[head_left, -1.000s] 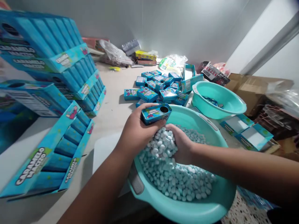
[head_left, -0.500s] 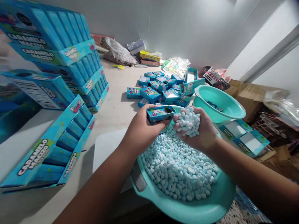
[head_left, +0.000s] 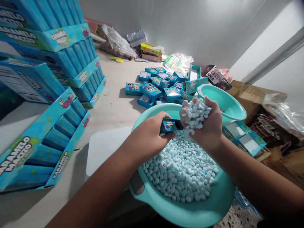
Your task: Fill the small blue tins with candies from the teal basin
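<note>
My left hand (head_left: 152, 134) is closed around a small blue candy box (head_left: 169, 126), whose round opening faces right toward my other hand. My right hand (head_left: 212, 122) cups a heap of pale blue candies (head_left: 196, 112), tilted close beside that opening. Both hands are above a large turquoise basin (head_left: 190, 215). Many loose pale candies (head_left: 180, 174) fill much of the basin. Whether any candies are inside the small box cannot be seen.
Stacked blue display cartons (head_left: 68, 39) stand at the left, with an open display carton (head_left: 54, 139) in front. A pile of small blue boxes (head_left: 161, 85) lies beyond the basin. A second turquoise bowl (head_left: 234, 103) and cardboard boxes (head_left: 251, 91) are at right. A white lid-like piece (head_left: 102, 145) lies left of the basin.
The small box has turned and dropped slightly, its opening now toward the candies. My right hand has risen and tipped toward the box. The view has shifted a little.
</note>
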A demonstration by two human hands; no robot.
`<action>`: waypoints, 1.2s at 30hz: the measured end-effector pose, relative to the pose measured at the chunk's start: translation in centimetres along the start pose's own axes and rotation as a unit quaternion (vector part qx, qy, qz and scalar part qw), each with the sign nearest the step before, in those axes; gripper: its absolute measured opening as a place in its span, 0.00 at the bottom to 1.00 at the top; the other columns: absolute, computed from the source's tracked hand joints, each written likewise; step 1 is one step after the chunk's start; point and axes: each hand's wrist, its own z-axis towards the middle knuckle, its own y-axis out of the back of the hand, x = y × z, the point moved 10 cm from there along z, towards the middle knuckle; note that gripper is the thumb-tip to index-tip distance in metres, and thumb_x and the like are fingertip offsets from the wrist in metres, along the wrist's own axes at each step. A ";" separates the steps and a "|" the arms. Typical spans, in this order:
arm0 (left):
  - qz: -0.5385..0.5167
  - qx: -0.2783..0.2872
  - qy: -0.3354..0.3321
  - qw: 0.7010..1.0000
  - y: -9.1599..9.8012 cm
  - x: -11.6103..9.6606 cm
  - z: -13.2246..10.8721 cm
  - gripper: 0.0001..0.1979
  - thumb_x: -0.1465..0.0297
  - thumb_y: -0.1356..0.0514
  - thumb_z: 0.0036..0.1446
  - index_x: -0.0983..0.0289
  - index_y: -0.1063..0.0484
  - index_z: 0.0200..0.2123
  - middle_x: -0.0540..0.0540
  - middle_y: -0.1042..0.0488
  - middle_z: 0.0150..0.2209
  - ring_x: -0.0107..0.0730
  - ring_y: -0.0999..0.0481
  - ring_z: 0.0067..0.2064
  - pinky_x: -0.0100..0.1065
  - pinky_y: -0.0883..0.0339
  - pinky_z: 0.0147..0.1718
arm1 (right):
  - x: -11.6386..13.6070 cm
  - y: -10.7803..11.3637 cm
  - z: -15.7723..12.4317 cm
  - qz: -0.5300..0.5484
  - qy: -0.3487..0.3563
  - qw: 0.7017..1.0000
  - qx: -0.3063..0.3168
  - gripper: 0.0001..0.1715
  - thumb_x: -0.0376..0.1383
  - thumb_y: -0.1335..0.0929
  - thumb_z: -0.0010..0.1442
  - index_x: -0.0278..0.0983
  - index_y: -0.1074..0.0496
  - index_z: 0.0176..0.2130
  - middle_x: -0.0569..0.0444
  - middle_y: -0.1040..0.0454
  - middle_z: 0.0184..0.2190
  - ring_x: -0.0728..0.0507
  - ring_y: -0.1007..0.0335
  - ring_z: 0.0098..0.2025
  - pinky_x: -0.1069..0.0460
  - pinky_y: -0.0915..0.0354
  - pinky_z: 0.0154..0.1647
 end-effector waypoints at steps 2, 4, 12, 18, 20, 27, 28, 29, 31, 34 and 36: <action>-0.008 -0.005 -0.004 1.000 0.1 0.1 0.0 0.14 0.64 0.36 0.57 0.56 0.29 0.47 0.53 0.21 0.41 0.45 0.22 0.41 0.40 0.33 0.34 | 0.0 -0.1 0.5 0.042 -0.010 0.999 -0.012 0.22 0.50 0.47 0.63 0.41 0.38 0.46 0.47 0.28 0.49 0.41 0.27 0.49 0.50 0.31 0.38; -0.005 -0.006 -0.002 1.000 0.1 0.3 0.0 0.15 0.63 0.36 0.57 0.56 0.29 0.47 0.53 0.21 0.41 0.46 0.22 0.42 0.40 0.33 0.35 | -0.3 -0.2 1.0 0.112 -0.026 0.993 -0.024 0.17 0.48 0.44 0.64 0.41 0.37 0.43 0.50 0.27 0.46 0.43 0.26 0.46 0.53 0.32 0.36; 0.014 0.040 0.009 0.999 -0.5 0.0 0.0 0.15 0.64 0.36 0.58 0.57 0.30 0.48 0.51 0.22 0.42 0.43 0.22 0.44 0.38 0.34 0.38 | -1.5 0.1 1.5 0.271 -0.022 0.961 -0.058 0.18 0.48 0.38 0.60 0.39 0.34 0.27 0.54 0.25 0.34 0.48 0.29 0.33 0.55 0.36 0.26; 0.027 0.043 0.011 0.999 -0.7 0.1 -0.1 0.17 0.64 0.36 0.57 0.56 0.30 0.50 0.50 0.22 0.42 0.43 0.22 0.44 0.38 0.35 0.38 | -0.7 0.4 1.3 0.211 0.025 0.977 -0.030 0.13 0.44 0.35 0.58 0.40 0.34 0.26 0.56 0.28 0.29 0.46 0.26 0.37 0.52 0.32 0.32; 0.030 0.042 0.010 0.999 -0.7 0.1 -0.1 0.16 0.64 0.36 0.57 0.56 0.30 0.49 0.50 0.22 0.42 0.43 0.23 0.44 0.38 0.35 0.38 | -0.6 0.5 1.2 0.197 0.037 0.979 -0.033 0.13 0.44 0.35 0.58 0.41 0.35 0.26 0.57 0.29 0.28 0.44 0.25 0.40 0.51 0.31 0.34; 0.023 0.027 0.011 0.999 -0.5 0.2 -0.1 0.15 0.63 0.35 0.57 0.55 0.30 0.48 0.48 0.22 0.42 0.39 0.23 0.42 0.37 0.36 0.37 | -0.3 0.0 0.6 0.179 0.045 0.981 -0.050 0.14 0.45 0.38 0.61 0.41 0.34 0.27 0.57 0.27 0.30 0.45 0.25 0.40 0.52 0.34 0.33; 0.020 0.024 0.011 0.999 -0.4 0.2 -0.1 0.15 0.63 0.35 0.57 0.55 0.30 0.48 0.47 0.22 0.41 0.38 0.23 0.42 0.36 0.36 0.37 | -0.2 0.0 0.5 0.172 0.055 0.982 -0.050 0.14 0.45 0.38 0.61 0.41 0.34 0.27 0.57 0.27 0.30 0.44 0.25 0.39 0.52 0.34 0.33; 0.016 0.023 0.009 1.000 -0.4 0.2 -0.1 0.15 0.63 0.35 0.57 0.55 0.30 0.47 0.47 0.22 0.41 0.38 0.23 0.42 0.36 0.36 0.37 | 0.0 0.0 0.5 0.162 0.069 0.983 -0.046 0.14 0.45 0.37 0.60 0.41 0.34 0.28 0.56 0.27 0.30 0.44 0.25 0.40 0.52 0.33 0.33; 0.012 0.022 0.006 1.000 -0.4 0.1 0.0 0.15 0.63 0.35 0.57 0.55 0.30 0.47 0.47 0.22 0.41 0.37 0.23 0.42 0.36 0.36 0.37 | 0.5 -0.3 0.4 0.130 0.109 0.985 -0.024 0.13 0.46 0.37 0.60 0.42 0.33 0.29 0.56 0.27 0.30 0.43 0.25 0.40 0.50 0.31 0.37; 0.010 0.021 -0.001 1.000 -0.3 -0.1 0.0 0.15 0.63 0.35 0.57 0.56 0.30 0.47 0.47 0.22 0.41 0.37 0.23 0.43 0.36 0.36 0.38 | 1.4 -0.8 0.1 0.092 0.171 0.981 0.012 0.13 0.46 0.36 0.61 0.43 0.32 0.30 0.57 0.28 0.30 0.43 0.25 0.39 0.47 0.30 0.43; 0.009 0.020 -0.009 1.000 -0.2 -0.3 0.0 0.16 0.64 0.35 0.57 0.57 0.30 0.48 0.47 0.22 0.42 0.37 0.23 0.44 0.36 0.36 0.39 | 1.8 -1.1 -0.2 0.092 0.201 0.975 0.025 0.12 0.45 0.36 0.62 0.43 0.32 0.29 0.57 0.29 0.28 0.44 0.26 0.36 0.47 0.30 0.44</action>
